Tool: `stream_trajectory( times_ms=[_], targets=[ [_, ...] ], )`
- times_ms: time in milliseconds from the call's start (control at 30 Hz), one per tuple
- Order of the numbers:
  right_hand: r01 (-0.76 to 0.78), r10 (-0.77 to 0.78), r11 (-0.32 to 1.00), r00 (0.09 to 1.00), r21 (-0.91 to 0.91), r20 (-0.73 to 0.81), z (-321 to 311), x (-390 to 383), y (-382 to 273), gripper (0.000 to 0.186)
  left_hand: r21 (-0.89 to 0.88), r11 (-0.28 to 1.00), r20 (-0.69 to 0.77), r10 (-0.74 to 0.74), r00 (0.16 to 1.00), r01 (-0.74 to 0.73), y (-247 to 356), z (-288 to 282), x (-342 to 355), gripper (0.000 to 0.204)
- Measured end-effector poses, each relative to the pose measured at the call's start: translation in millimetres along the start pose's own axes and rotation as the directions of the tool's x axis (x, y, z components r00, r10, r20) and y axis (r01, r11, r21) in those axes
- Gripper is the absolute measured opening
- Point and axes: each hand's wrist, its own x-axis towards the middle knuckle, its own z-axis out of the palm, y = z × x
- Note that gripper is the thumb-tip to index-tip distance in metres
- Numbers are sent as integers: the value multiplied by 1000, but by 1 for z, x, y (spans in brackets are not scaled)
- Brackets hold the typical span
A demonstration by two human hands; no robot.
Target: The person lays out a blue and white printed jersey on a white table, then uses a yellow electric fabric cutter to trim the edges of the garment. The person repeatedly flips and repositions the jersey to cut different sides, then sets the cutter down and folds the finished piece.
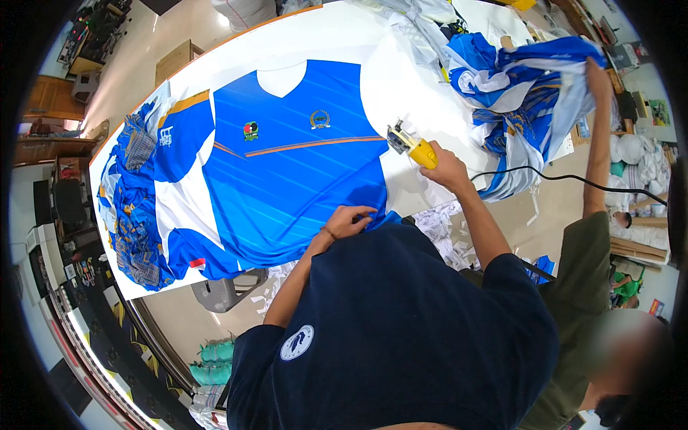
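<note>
One yellow cutter [421, 153], one black cable [609, 188] and perhaps two teal bundles [216, 352] show.

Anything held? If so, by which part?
Right grip: the electric fabric cutter, by its yellow body. Left grip: on the blue jersey panel; can't tell if it's pinching cloth.

Blue jersey panel [287, 183]: smooth cloth, faint sheen. Yellow handheld tool [414, 148]: glossy plastic-looking body, metal head. Tabletop [394, 79]: smooth. Left garment pile [136, 240]: rumpled cloth. Floor [132, 61]: glossy. Cord [566, 177]: smooth, rubber-looking.

Teal bundles [213, 373] and a grey stool [217, 295] sit lower left, white sacks [636, 178] far right.
</note>
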Motion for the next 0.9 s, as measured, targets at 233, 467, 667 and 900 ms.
stream_trajectory(
  times_ms=[233, 467, 667, 900],
  targets=[
    [13, -12, 998, 1000, -61, 11, -10, 4, -11, 67, -62, 988, -302, -152, 941, 139, 4, -25, -25, 28],
    [4, -1, 998, 999, -67, 38, -12, 10, -21, 65, -139, 982, -491, -180, 853, 127, -9, -57, -42, 25],
    [-5, 6, 998, 1000, -57, 15, -7, 11, -30, 68, -135, 986, -600, -163, 783, 103, -25, -77, -54, 27],
    [-56, 56, 998, 998, 0, -14, -2, 12, -54, 70, -104, 978, -610, -208, 765, 183, -33, -93, -60, 27]
  ],
)
